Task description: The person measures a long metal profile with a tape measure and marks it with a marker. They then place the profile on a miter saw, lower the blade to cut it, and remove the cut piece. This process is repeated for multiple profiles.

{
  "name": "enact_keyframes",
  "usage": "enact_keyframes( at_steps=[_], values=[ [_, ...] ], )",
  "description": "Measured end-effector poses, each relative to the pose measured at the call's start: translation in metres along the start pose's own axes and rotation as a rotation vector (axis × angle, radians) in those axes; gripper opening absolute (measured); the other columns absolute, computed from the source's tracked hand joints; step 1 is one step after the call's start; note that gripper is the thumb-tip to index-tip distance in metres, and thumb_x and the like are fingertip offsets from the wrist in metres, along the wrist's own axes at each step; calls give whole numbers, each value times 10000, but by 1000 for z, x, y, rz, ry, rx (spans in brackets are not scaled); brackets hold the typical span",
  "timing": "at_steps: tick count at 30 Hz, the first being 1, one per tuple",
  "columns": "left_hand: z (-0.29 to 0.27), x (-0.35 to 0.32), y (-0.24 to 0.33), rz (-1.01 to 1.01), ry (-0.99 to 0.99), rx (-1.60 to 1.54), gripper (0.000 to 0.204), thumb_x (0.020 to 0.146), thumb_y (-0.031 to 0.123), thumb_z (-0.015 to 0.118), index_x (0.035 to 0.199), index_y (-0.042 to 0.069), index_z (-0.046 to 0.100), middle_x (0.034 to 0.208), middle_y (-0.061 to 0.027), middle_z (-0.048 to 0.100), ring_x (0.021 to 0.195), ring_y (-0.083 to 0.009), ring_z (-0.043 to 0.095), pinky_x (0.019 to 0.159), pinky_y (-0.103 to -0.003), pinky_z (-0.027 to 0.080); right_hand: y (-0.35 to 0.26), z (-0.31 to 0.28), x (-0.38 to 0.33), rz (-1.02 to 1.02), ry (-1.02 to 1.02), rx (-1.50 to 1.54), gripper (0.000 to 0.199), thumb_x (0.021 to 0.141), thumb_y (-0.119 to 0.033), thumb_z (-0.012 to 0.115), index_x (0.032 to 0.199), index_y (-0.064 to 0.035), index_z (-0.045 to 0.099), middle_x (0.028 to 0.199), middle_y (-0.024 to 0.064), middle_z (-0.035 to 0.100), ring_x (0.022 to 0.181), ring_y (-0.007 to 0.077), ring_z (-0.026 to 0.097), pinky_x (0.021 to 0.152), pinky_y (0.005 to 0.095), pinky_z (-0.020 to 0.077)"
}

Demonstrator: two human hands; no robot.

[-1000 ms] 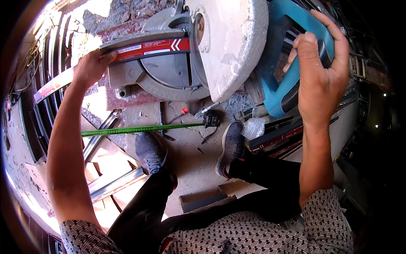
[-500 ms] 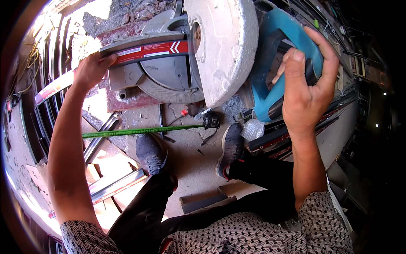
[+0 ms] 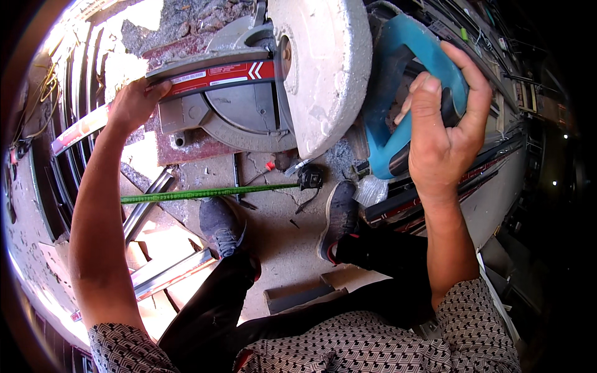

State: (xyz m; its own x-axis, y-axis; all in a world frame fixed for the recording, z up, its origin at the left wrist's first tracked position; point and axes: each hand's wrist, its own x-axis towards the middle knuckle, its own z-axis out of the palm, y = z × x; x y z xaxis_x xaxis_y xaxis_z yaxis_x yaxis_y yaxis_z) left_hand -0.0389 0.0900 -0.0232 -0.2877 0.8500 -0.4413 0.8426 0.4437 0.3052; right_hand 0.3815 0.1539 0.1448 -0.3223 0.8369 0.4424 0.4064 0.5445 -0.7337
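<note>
A miter saw with a dusty pale blade guard (image 3: 326, 74) and a grey base (image 3: 239, 115) stands in front of me. Across the base lies a metal profile (image 3: 217, 76) covered with red printed film. My left hand (image 3: 132, 104) is closed on this profile left of the saw, its thumb on the near face. The teal saw handle (image 3: 390, 140) is a closed loop, and my right hand (image 3: 446, 127) is wrapped round its right side. The profile's right end passes behind the blade guard, where I cannot see it.
On the floor near my shoes, a tape measure (image 3: 310, 177) has its green blade (image 3: 211, 193) drawn out to the left. Several long profiles (image 3: 165, 273) lie at the lower left. More dark profiles (image 3: 404, 205) lie at the right, beside a clear plastic bag (image 3: 372, 191).
My right hand and the teal handle have shifted slightly left, and the blade guard has moved a little left with them. The left hand and the profile have stayed put.
</note>
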Motion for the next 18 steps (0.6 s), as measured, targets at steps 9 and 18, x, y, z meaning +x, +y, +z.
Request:
enact_keyframes(
  at_steps=[9, 18],
  values=[
    [6, -4, -2, 80, 111, -59, 665, 996, 599, 584, 1038, -44, 749, 814, -257, 708, 814, -374, 725, 794, -487, 519, -1, 1, -2, 9, 18, -63, 378, 1000, 6, 614, 1374, -3, 561, 1188, 93, 619, 912, 116, 625, 798, 275, 542],
    [1, -2, 4, 42, 41, -49, 671, 967, 637, 598, 1061, -12, 745, 818, -204, 728, 845, -347, 740, 821, -460, 536, -2, -1, -4, 27, 23, -112, 390, 985, 1, 629, 1369, 15, 562, 1281, 127, 612, 1103, 196, 628, 953, 328, 528]
  ],
)
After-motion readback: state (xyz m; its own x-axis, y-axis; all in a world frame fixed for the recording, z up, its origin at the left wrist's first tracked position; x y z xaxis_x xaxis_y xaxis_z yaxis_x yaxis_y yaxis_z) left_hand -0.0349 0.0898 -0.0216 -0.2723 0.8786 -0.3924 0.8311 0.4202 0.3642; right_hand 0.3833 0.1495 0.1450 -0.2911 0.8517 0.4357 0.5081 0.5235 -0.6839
